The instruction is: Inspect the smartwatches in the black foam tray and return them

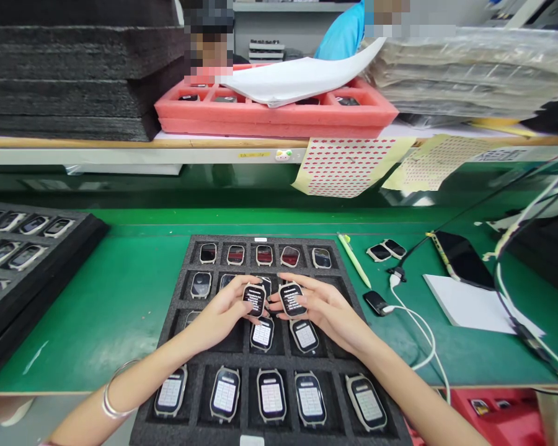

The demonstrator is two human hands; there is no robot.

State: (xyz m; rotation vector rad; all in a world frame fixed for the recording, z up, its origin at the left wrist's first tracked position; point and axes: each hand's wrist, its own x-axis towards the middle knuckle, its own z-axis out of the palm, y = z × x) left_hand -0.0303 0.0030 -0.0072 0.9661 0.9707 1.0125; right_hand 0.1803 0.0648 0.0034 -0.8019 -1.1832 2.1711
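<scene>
A black foam tray [193, 310] lies on the green bench mat in front of me, its pockets filled with several watch bodies. Those in the near row show lit white screens; those in the far row are dark. My left hand [223, 313] holds one watch body [255, 298] with its screen lit, text on black. My right hand [323, 306] holds a second watch body [292, 298] showing the same kind of screen. Both hands hover side by side over the tray's middle rows.
Another black tray [37, 260] of watch bodies sits at the left. To the right lie a green pen [353, 259], two loose watch bodies [387, 250], a white charging cable [413, 316], a phone [462, 260] and white paper [474, 303]. A pink tray [279, 114] and a person stand behind the shelf.
</scene>
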